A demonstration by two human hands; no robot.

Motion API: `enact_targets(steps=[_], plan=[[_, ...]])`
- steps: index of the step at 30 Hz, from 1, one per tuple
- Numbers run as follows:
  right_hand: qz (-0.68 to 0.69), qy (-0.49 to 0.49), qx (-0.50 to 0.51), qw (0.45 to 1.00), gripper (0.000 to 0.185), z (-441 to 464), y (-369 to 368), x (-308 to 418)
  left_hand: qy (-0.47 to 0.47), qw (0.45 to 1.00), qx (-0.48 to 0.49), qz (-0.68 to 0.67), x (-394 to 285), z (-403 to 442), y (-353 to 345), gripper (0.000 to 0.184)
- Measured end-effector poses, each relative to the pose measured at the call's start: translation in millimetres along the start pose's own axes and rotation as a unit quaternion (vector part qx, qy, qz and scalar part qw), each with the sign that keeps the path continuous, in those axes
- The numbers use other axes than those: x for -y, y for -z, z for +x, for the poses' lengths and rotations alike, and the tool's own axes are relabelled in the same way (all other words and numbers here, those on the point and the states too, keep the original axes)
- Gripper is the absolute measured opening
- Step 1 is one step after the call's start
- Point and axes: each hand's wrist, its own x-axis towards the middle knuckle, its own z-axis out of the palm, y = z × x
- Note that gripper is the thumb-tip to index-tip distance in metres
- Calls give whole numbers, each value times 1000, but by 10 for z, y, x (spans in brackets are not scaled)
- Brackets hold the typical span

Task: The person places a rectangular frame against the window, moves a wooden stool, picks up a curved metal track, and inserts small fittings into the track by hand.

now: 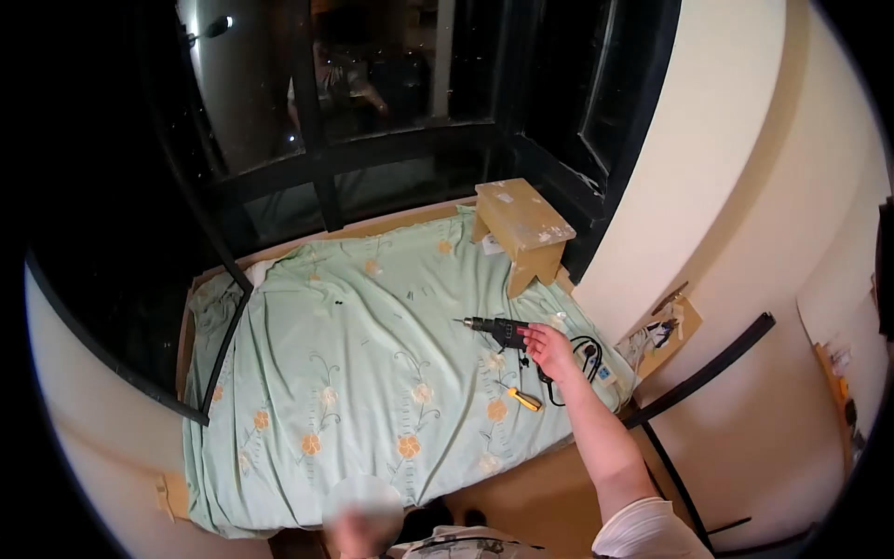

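Observation:
My right hand point(549, 354) reaches out over the cloth, its fingers closed on the rear of a black power drill point(506, 332). The drill lies on its side or just above the cloth, with its chuck and thin bit pointing left. Close below it is a yellow-handled screwdriver point(524, 399). Beside my wrist a black cord point(589, 352) loops by a white power strip point(604, 374). At the bottom edge my left hand point(349, 538) is smeared by blur; its fingers and anything in them cannot be made out.
A green flowered cloth point(372, 345) covers the window platform. A wooden stool point(524, 216) stands at its back right corner. Dark window frames point(410, 147) surround it. On the right, a long black strip point(712, 368) sticks out near the wall. Small dark bits point(338, 302) lie on the cloth.

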Motion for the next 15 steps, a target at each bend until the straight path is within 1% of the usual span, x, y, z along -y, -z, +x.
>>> enact_targets(steps=[4, 5, 6, 8, 10, 11, 12, 13, 14, 15], plan=[[-14, -11, -19, 1000, 23, 151, -60, 285, 78, 995, 25, -52, -343, 348, 156, 28], [-67, 9, -21, 997, 23, 216, -91, 418, 92, 994, 31, -58, -421, 429, 169, 27], [-69, 14, -22, 997, 23, 339, -144, 575, 101, 993, 35, -59, -503, 517, 178, 26], [-234, 97, -75, 964, 23, 644, -234, 840, 87, 994, 28, -66, -639, 683, 220, 23], [-409, 183, -78, 891, 23, 1083, -263, 1129, 48, 994, -24, -95, -843, 825, 302, 21], [-405, 185, -78, 892, 23, 1285, -266, 1256, 50, 994, -22, -99, -902, 853, 328, 20], [-526, 286, -82, 797, 23, 1492, -301, 1378, 80, 994, -11, -72, -829, 837, 257, 20], [-628, 378, -82, 675, 25, 1690, -345, 1482, 94, 993, -17, -68, -838, 805, 241, 21], [-624, 380, -74, 679, 25, 1895, -380, 1590, 111, 992, -24, -62, -861, 748, 234, 21], [-660, 361, -76, 654, 29, 2106, -425, 1681, 121, 992, -35, -27, -845, 648, 185, 22]])
